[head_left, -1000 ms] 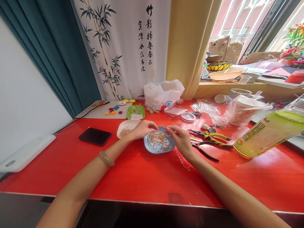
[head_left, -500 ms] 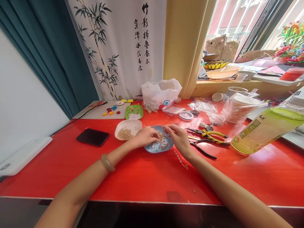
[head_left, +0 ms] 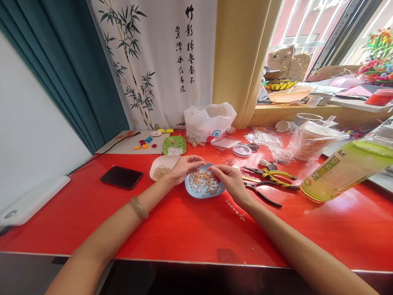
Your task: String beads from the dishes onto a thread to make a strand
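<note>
Over the blue dish [head_left: 205, 196] my two hands face each other with their fingertips close together. My left hand [head_left: 186, 168] is pinched at the dish's upper left edge; something tiny and pale shows at its fingertips, too small to name. My right hand [head_left: 231, 178] pinches above the dish's right side, and what it holds cannot be made out. Gold and clear beads [head_left: 202, 181] lie spread in the dish. Behind my left hand, a white dish [head_left: 156, 163] with small gold beads [head_left: 161, 173] is partly covered. A beaded chain [head_left: 235, 210] lies near my right wrist.
Pliers with yellow-black handles [head_left: 272, 175] and black-handled pliers [head_left: 264, 196] lie right of my right hand, near a large bottle [head_left: 344, 164]. A phone [head_left: 121, 177] lies at left. Behind are a green dish [head_left: 174, 141] and a white plastic bag [head_left: 208, 119].
My left hand has lifted from the beads and moved up and slightly left, its fingers now stretched toward the right hand. More beads show in the blue dish. My right hand has barely moved.
</note>
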Motion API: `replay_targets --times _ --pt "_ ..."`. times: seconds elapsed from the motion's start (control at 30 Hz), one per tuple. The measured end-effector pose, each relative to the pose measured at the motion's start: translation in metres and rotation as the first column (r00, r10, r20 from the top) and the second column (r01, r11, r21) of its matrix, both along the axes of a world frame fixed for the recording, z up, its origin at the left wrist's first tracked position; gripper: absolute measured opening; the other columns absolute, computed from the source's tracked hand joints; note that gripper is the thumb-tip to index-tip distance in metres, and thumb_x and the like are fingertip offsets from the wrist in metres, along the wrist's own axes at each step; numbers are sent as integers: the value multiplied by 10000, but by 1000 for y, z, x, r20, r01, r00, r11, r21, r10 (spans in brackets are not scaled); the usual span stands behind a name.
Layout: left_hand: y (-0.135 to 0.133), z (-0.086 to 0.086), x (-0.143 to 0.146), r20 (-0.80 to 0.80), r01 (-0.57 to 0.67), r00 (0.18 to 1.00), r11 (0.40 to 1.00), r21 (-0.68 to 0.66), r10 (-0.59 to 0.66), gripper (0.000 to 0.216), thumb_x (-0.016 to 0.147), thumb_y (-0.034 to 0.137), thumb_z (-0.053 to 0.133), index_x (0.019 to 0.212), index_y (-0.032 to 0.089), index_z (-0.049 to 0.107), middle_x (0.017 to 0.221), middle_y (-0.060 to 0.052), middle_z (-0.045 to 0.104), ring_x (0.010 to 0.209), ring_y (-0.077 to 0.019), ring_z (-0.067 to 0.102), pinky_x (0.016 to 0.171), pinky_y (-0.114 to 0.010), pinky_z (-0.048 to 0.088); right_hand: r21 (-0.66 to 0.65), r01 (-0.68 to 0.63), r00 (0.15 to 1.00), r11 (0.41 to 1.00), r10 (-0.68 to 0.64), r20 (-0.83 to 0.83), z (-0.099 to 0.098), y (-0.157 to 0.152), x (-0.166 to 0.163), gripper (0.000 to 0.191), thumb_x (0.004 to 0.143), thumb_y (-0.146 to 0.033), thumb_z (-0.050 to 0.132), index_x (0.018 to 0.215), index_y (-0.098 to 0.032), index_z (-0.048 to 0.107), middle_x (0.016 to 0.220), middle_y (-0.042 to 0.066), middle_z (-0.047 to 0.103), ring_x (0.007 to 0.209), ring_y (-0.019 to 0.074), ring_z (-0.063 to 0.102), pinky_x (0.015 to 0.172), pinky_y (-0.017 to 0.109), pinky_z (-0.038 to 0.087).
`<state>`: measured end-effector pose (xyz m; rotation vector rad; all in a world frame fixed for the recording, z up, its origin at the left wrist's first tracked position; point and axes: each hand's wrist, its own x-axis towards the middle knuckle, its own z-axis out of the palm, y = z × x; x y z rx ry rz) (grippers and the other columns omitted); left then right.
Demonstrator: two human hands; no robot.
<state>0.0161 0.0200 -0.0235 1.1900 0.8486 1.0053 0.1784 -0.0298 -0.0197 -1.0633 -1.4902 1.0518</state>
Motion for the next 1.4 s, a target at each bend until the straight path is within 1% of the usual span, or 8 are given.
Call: replay_targets --times 0.07,0.13,0.27,0.4,0.73,1.07,1.27,1.4 --pt "-1 1 -1 157 2 988 994 -106 14 210 574 181 697 760 131 614 764 -17 616 665 -66 552 629 -182 422 -53 -78 997 996 78 -1 0 -3 -2 271 723 -380 527 612 -139 579 529 -13 502 485 82 411 479 216 327" --pt "-2 1 -1 243 20 970 987 -161 20 198 579 153 696 758 123 617 754 -18 617 645 -56 556 635 -174 434 -87 -126 992 988 127 6 -1 -5 -4 278 724 -378 525 587 -139 564 500 -24 471 474 79 393 468 215 308" --pt "-2 -2 0 321 60 947 983 -172 -2 181 599 119 678 772 110 625 729 -18 622 636 -62 571 630 -171 454 -114 -162 987 980 162 -6 -1 -7 -5 275 724 -356 525 553 -141 542 492 -24 462 478 83 396 472 218 304" --pt "0 -5 0 357 88 934 981 -175 -20 179 607 101 669 782 108 631 721 -15 630 631 -65 582 634 -172 466 -129 -162 987 978 161 -19 2 -8 -4 249 718 -340 530 578 -136 561 494 -21 473 475 83 399 478 220 307" --pt "3 -10 -1 379 76 925 983 -166 -7 186 594 87 675 775 110 641 718 -13 639 642 -71 591 652 -179 478 -114 -163 987 980 163 -11 2 -7 -4 257 723 -333 525 556 -137 546 485 -26 467 472 79 395 479 214 306" --pt "2 -9 0 372 56 928 983 -173 12 180 580 95 687 753 119 647 720 -4 635 644 -58 581 674 -180 458 -96 -160 986 982 164 30 3 -6 -4 289 714 -355 513 508 -153 497 476 -25 449 465 84 394 475 220 311" --pt "2 -11 0 348 66 937 987 -145 -11 196 569 125 698 759 126 652 735 -9 634 665 -67 578 690 -196 454 -96 -144 988 985 148 41 3 -6 -4 285 726 -324 503 500 -151 487 470 -32 438 460 77 387 470 218 293" --pt "0 -7 2 267 12 964 998 -67 7 211 559 147 703 764 139 652 748 -9 626 694 -80 571 685 -215 449 -111 -126 990 986 132 52 4 -6 -5 281 719 -314 506 492 -149 486 472 -33 441 461 76 382 466 215 285"
